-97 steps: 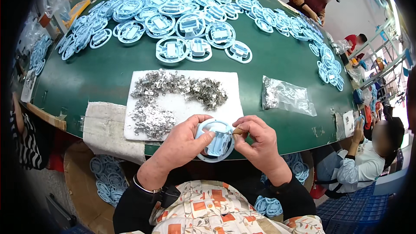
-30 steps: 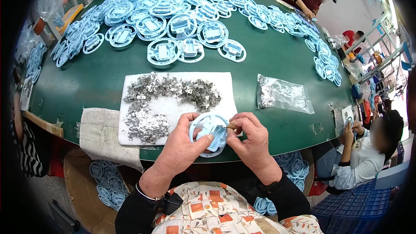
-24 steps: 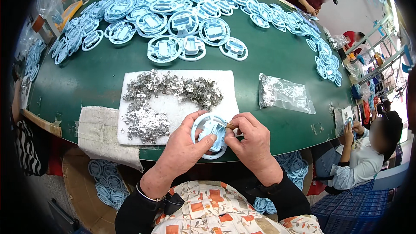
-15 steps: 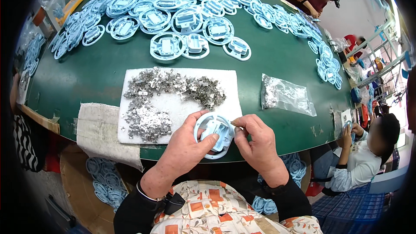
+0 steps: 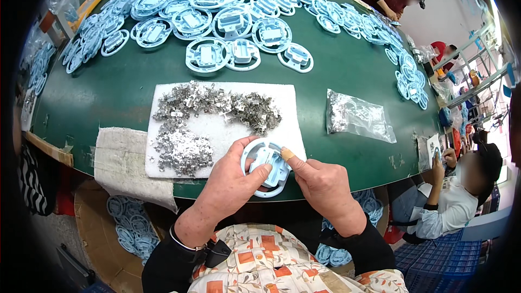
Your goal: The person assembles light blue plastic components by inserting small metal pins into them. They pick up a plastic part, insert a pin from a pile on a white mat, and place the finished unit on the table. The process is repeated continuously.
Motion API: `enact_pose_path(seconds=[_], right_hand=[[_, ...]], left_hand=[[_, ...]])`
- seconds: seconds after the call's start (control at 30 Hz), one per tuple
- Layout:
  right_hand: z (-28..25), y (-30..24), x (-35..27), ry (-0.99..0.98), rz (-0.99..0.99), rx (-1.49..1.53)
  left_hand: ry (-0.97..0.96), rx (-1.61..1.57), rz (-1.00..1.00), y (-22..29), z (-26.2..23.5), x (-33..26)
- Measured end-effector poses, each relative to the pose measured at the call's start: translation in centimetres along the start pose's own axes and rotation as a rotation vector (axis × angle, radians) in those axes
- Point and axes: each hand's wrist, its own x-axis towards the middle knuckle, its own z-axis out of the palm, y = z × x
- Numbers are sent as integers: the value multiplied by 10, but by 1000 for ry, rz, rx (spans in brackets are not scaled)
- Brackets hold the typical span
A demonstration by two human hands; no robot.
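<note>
My left hand grips a light-blue plastic toy steering wheel by its left side, thumb across the front of the rectangular recess in its middle. The wheel is held up over the near edge of the white foam pad. On the wheel's upper right rim, a digit of my right hand, wrapped in tan tape at its tip, presses down. The other fingers of that hand are curled, and whatever may sit under the taped tip is hidden. Small metal clips lie heaped on the pad.
Many matching blue wheels spread over the far side of the green table. A clear bag of metal pieces lies right of the pad; a cloth hangs over the edge at left. Boxes below hold more wheels. A co-worker sits at right.
My right hand has moved from beside the wheel's right edge to its upper right rim, and its taped digit now presses there. My left hand keeps its hold.
</note>
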Motion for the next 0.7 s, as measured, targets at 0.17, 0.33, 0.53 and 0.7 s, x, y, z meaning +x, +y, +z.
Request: enact_pose_path(seconds=[0.17, 0.33, 0.53, 0.7], right_hand=[[7, 8, 0, 72, -20, 197], [3, 4, 3, 26, -34, 98], [-11, 1, 10, -75, -92, -30], [-8, 3, 7, -84, -51, -36]], left_hand=[[-5, -15, -8, -1, -1, 0], [-17, -54, -43, 1, 0, 0], [24, 42, -5, -7, -1, -1], [7, 66, -46, -2, -1, 1]])
